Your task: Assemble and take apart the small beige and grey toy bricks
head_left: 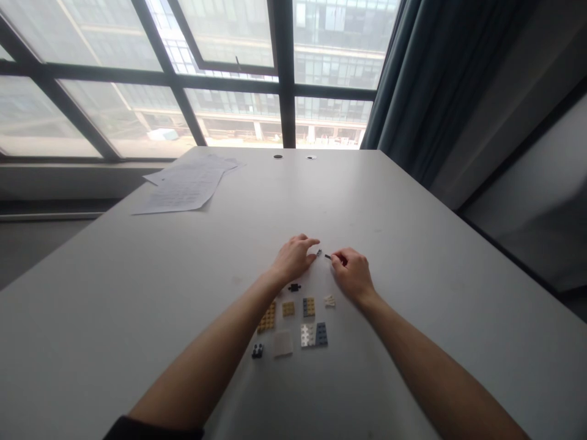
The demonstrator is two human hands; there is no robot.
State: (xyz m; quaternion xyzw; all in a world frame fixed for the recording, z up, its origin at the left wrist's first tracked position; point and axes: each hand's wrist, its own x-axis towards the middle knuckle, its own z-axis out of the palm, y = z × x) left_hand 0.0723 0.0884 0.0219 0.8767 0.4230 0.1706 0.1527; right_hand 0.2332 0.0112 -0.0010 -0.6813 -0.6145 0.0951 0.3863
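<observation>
My left hand (296, 256) rests over the white table (192, 275), thumb and forefinger apart. Just beyond those fingertips lies a small grey toy brick piece (319, 252); I cannot tell whether the thumb touches it. Between the thumb and fingers of my right hand (354, 269) is a thin dark toy brick piece (327, 256), its end pointing at the grey one. Closer to me sit a black piece with side knobs (294, 287), a tan plate (288, 308), a grey-and-tan plate (309, 307) and some small white pieces (329, 300).
Nearest me are a white studded plate (307, 335), a dark blue-grey plate (321, 333), a pale flat square (283, 343) and a black-and-grey piece (257, 350). My left forearm partly covers a larger tan plate (267, 318). Printed papers (188, 186) lie far left, before the windows.
</observation>
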